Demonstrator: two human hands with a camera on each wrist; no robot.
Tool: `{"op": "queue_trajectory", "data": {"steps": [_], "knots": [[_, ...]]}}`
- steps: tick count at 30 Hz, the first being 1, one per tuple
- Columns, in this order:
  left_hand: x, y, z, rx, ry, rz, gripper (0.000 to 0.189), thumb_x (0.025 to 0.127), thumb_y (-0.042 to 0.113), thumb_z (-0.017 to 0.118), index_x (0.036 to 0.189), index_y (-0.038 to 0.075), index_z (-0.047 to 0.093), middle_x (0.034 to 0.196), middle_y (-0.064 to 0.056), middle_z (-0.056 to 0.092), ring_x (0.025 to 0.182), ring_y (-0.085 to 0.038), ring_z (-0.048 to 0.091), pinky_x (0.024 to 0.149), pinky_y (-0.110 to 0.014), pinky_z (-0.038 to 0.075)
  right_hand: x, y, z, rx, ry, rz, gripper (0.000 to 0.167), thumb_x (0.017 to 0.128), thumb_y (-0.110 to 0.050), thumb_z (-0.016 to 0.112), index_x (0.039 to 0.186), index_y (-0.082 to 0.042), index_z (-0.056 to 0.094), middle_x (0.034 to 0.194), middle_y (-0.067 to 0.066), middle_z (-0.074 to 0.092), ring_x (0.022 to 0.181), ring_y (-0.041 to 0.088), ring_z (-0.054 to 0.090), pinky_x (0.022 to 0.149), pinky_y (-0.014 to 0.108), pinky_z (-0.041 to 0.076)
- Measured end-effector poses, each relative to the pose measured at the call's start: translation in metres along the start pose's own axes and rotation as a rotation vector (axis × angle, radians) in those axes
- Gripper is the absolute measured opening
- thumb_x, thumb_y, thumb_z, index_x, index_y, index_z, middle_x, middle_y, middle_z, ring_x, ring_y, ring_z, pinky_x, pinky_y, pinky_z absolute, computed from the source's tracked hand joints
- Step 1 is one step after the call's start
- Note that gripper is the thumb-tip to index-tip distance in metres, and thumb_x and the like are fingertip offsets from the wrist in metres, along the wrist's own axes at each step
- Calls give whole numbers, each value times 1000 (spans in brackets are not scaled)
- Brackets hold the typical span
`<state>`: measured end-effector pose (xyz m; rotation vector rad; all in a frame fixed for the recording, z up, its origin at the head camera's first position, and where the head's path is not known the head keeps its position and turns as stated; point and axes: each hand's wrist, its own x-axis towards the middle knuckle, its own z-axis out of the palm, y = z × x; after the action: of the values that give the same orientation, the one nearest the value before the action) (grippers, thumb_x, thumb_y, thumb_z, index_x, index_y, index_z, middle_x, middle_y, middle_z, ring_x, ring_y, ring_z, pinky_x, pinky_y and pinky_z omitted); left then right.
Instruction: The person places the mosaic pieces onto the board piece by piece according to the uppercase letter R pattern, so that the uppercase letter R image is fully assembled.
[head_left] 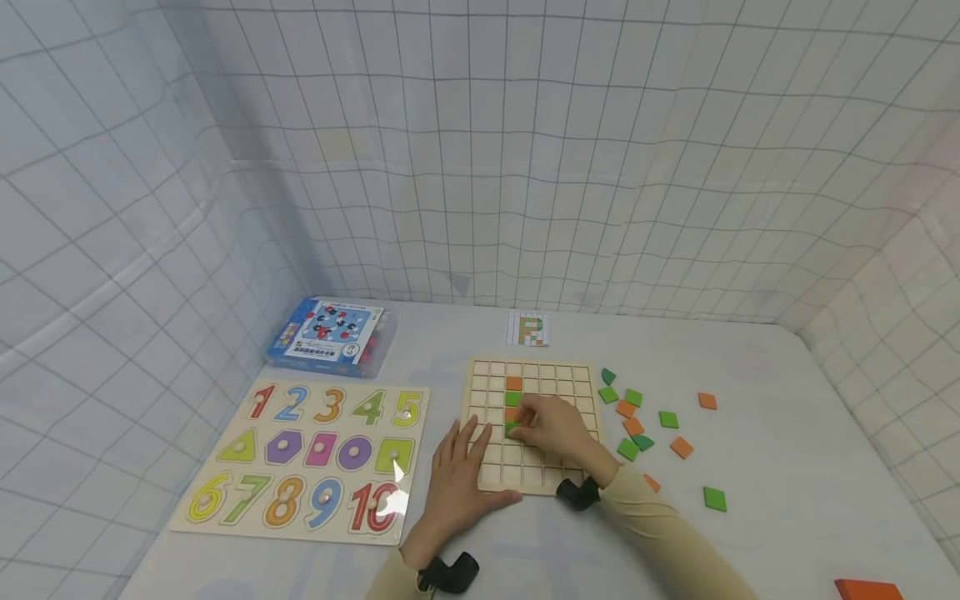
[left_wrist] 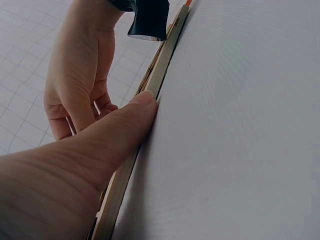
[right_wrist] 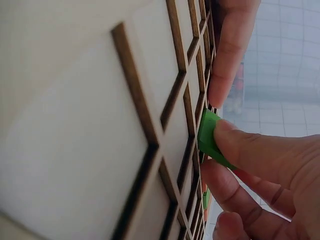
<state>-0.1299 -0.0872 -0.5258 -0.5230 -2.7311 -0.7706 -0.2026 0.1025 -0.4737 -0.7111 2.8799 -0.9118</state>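
Note:
My right hand [head_left: 557,427] pinches a green square tile [right_wrist: 208,133] between thumb and fingers, tilted at a cell of the wooden grid board [head_left: 532,477]. Above it in the same column sit an orange tile [head_left: 513,383], a green tile [head_left: 513,399] and another orange tile [head_left: 512,413], partly covered by the fingers. My left hand [head_left: 459,477] rests at the board's near left corner with its fingers spread along the left side. In the left wrist view, the thumb [left_wrist: 122,122] presses against the board's front edge.
Several loose green and orange tiles [head_left: 668,420] lie right of the board. Behind it is a small pattern card [head_left: 528,328]. A number puzzle board [head_left: 300,457] and a blue boxed set [head_left: 330,335] occupy the left. An orange object [head_left: 867,590] shows at the lower right.

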Motion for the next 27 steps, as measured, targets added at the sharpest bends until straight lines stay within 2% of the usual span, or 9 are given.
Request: {"op": "queue_trajectory", "data": {"steps": [14, 27], "knots": [[0, 1, -2, -8, -39, -28, 104, 64, 65, 75, 142, 6, 43, 149, -15, 29, 137, -40, 19, 106, -55, 20, 1, 3, 2, -5, -8, 9, 17, 77, -27, 79, 78, -19, 64, 71, -12, 60, 60, 3, 53, 54, 25, 43], [0, 2, -1, -8, -16, -12, 102, 64, 65, 75, 140, 4, 45, 147, -17, 31, 135, -42, 21, 104, -56, 23, 1, 0, 1, -5, -14, 20, 13, 78, -25, 79, 77, -19, 67, 71, -12, 61, 60, 4, 54, 55, 25, 44]]}}
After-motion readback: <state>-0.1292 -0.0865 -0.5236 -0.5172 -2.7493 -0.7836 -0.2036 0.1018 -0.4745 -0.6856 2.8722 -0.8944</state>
